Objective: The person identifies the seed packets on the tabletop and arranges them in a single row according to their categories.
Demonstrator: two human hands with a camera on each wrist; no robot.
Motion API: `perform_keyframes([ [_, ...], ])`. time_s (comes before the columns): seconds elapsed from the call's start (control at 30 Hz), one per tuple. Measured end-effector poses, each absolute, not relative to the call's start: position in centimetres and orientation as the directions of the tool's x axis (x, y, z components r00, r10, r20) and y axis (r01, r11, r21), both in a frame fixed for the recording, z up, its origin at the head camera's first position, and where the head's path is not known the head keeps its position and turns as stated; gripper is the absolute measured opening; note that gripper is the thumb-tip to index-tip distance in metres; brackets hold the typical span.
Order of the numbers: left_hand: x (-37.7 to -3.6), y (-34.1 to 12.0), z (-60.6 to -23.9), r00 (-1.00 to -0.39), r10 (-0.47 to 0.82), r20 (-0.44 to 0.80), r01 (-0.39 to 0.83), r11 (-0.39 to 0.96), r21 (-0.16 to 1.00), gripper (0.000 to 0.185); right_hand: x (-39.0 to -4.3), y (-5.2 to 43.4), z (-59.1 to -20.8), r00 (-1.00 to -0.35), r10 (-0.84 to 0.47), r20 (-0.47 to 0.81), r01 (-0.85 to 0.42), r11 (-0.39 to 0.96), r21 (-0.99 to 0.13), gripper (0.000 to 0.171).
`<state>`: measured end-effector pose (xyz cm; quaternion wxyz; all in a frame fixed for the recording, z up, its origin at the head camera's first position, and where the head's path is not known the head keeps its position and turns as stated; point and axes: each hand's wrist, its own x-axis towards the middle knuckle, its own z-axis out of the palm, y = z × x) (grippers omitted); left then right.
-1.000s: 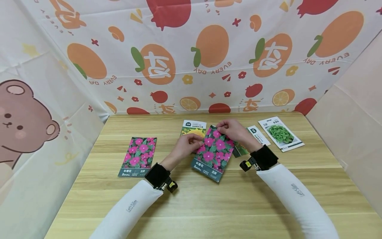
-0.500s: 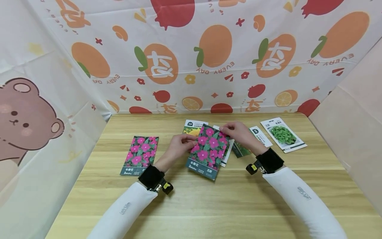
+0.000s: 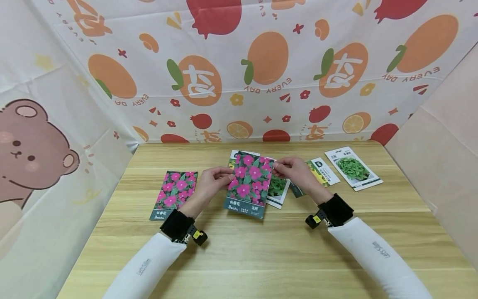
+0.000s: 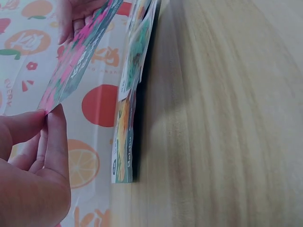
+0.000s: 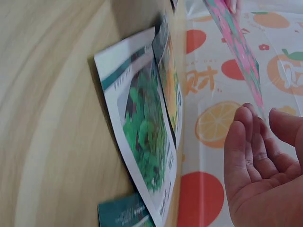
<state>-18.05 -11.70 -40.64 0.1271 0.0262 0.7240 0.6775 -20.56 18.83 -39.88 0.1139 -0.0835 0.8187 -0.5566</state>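
Pink-flower packet point(image 3: 248, 185), its left edge pinched by the left hand point(image 3: 210, 182); right hand point(image 3: 296, 171) at its upper right corner, pinching or not, cannot tell; matching packet point(image 3: 176, 191) leftward

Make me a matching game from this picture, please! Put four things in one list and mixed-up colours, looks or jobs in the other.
Things:
1. Left hand
2. Tabletop
3. Wrist straps
4. Bear print

Matches:
A. Black
B. Brownish pink with dark eyes
C. Pinching a pink-flower packet
D. Wood-grained

Right pairs: 1-C, 2-D, 3-A, 4-B
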Motion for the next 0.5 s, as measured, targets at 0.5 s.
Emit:
perform_keyframes([
  [0.5, -17.4, -13.9, -41.2, -0.961, 0.227, -0.159, -0.141, 0.093, 0.986, 0.03, -20.8, 15.9, -40.3, -0.955, -0.271, -0.119, 0.022, 0.335, -0.942, 0.031],
])
